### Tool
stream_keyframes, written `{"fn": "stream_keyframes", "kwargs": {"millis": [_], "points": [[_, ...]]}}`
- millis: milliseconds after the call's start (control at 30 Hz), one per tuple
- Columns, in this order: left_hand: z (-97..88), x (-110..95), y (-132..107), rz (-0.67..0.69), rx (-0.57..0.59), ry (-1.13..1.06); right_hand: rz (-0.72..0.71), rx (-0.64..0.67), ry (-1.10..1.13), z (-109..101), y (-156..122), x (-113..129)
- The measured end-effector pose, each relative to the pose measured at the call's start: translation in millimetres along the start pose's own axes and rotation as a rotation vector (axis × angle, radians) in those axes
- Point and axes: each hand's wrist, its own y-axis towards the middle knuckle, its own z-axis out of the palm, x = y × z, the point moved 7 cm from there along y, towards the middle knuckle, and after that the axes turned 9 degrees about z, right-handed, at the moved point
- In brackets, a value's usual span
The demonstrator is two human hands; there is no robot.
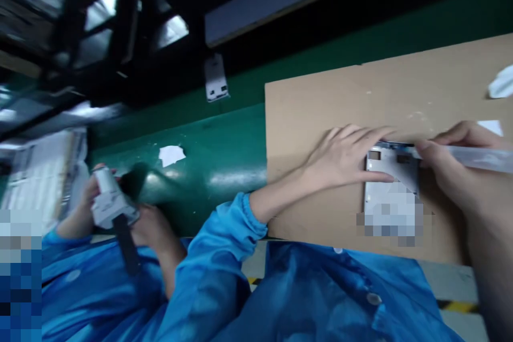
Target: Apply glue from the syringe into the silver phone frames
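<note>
My left hand (343,156) lies flat with fingers stretched out, its fingertips resting on the top of a small white panel (390,184) that lies on a brown cardboard sheet (312,101). My right hand (451,173) is closed around a thin translucent white tube-like tool (481,158), whose tip sits at the panel's upper edge. The lower part of the panel is blurred out.
The cardboard lies on a green bench (216,149) with white paper scraps (171,155). At the left a co-worker in a blue coat holds a white device (108,200) in both hands. A white part (216,79) sits at the far edge.
</note>
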Motion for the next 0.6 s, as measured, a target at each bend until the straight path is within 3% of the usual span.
{"fn": "stream_keyframes", "kwargs": {"millis": [100,267,367,433,467,567,600], "points": [[-0.8,-1,-4,-0.034,0.013,0.04,0.051,-0.003,0.028,1,1,-6],[0.3,-7,-1,0.026,-0.04,0.01,0.005,-0.013,0.027,1,2,-2],[-5.1,4,4,0.085,-0.08,-0.024,0.009,-0.015,0.039,2,5,-2],[-23.1,28,-1,0.088,-0.183,-0.076,0.004,-0.024,0.077,3,6,-2],[-39.0,49,-7,0.033,-0.294,-0.105,0.001,-0.024,0.105,4,5,-1],[-96.8,131,-43,-0.282,-0.653,-0.016,0.001,-0.004,0.23,9,4,3],[-113.2,160,-55,-0.403,-0.715,0.026,0.011,-0.01,0.267,10,4,3]]}}
